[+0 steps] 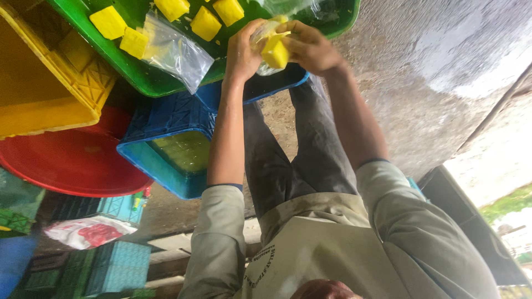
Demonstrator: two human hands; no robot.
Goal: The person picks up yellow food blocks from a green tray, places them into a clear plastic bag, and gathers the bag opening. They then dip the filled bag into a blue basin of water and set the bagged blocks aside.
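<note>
Both hands are up at the top middle of the frame, over the near rim of a big green plastic tray point(149, 83). Between them is a small clear plastic bag point(263, 33) with a yellow square block point(275, 51) going in.

The left hand point(244, 52) has its fingers curled tight round the side of the small clear plastic bag. The right hand point(310, 47) has its fingers bent close over the yellow square block and pinches it. The block sits right between the two hands, touching both.

More yellow blocks point(206, 23) lie in the tray at the top left. A second clear plastic bag point(177, 52) lies there too, flat and see-through, hanging over the tray's rim beside one block.

Under the tray sits a blue plastic crate point(172, 149), in the middle left. A yellow plastic crate point(44, 83) is at the upper left, and a round red plastic tub point(72, 160) lies below it. At the lower left there is a white and red soft packet point(88, 231), crumpled, with teal crates point(119, 266) just under it.
</note>
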